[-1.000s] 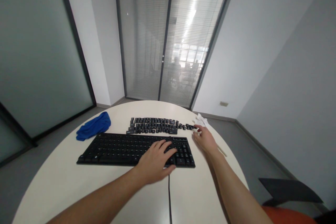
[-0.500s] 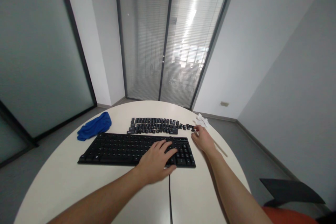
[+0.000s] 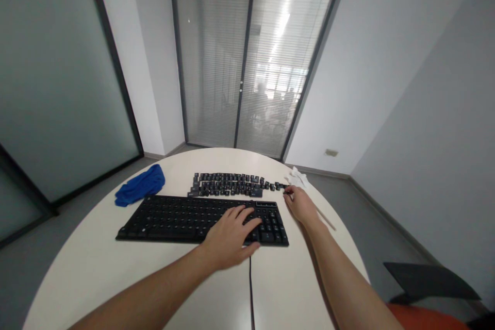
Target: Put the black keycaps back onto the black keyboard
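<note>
A black keyboard (image 3: 170,219) lies on the white round table (image 3: 96,268). Most of its left and middle part shows bare key sockets, while keys stand at its right end. My left hand (image 3: 230,237) rests on the keyboard with fingers spread. Behind the keyboard, loose black keycaps (image 3: 228,185) lie in rows, with a few trailing off to the right. At the right end of that trail is my right hand (image 3: 299,203), its fingertips bent together on a small dark keycap (image 3: 285,192), mostly hidden by the fingers.
A blue cloth (image 3: 141,185) lies at the table's left edge. White crumpled tissue (image 3: 298,177) and a thin light stick (image 3: 326,218) are beyond my right hand. A black cable (image 3: 251,289) runs from the keyboard toward me. At lower right stands a chair (image 3: 429,281).
The fingers of my right hand have drawn slightly closer together at the end of the keycap trail. My left hand stays in place on the keyboard.
</note>
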Motion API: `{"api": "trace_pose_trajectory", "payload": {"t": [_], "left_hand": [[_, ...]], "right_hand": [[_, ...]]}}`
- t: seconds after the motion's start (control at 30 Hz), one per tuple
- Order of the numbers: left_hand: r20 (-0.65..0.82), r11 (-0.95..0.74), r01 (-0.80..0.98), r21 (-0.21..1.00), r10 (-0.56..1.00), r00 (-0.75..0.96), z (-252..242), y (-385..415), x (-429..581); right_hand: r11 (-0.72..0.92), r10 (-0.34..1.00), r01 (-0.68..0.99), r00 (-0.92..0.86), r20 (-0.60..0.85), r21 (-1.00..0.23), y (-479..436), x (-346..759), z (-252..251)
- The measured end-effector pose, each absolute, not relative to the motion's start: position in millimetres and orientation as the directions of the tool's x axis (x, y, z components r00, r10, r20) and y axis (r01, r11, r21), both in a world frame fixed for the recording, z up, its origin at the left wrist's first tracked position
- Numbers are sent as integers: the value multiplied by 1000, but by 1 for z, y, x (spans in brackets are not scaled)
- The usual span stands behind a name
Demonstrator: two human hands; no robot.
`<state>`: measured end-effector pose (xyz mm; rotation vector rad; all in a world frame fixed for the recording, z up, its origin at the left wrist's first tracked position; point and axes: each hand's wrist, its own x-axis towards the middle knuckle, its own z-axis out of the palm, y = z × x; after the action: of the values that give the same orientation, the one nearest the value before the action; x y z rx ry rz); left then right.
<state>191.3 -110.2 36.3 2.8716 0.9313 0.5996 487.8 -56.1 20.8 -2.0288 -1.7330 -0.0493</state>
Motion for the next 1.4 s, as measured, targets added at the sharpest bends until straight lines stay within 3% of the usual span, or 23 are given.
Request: {"api": "trace_pose_trajectory", "payload": {"t": [0.23, 0.37, 0.57, 0.67, 0.97, 1.4], "left_hand": [[341, -812, 555, 183, 582, 739, 36, -110, 191], [339, -810, 558, 182, 584, 738, 37, -111, 191], [343, -811, 556, 182, 582, 737, 37, -111, 191], [355, -812, 554, 181, 580, 734, 36, -111, 191], [355, -819, 546, 175, 570, 741, 37, -111, 192], [356, -815, 551, 178, 575, 736, 38, -111, 192]], "right_hand": [[-160, 918, 928, 265, 296, -337, -62, 481, 31], [-131, 914, 893, 278, 297, -431, -66, 477, 42], [218, 933, 796, 0, 359, -565, -76, 464, 58], [310, 941, 732, -148, 303, -607, -84, 454, 66], [317, 931, 640, -349, 103, -700, -93, 443, 67], [336, 926, 653, -359, 114, -679, -92, 438, 65]]}}
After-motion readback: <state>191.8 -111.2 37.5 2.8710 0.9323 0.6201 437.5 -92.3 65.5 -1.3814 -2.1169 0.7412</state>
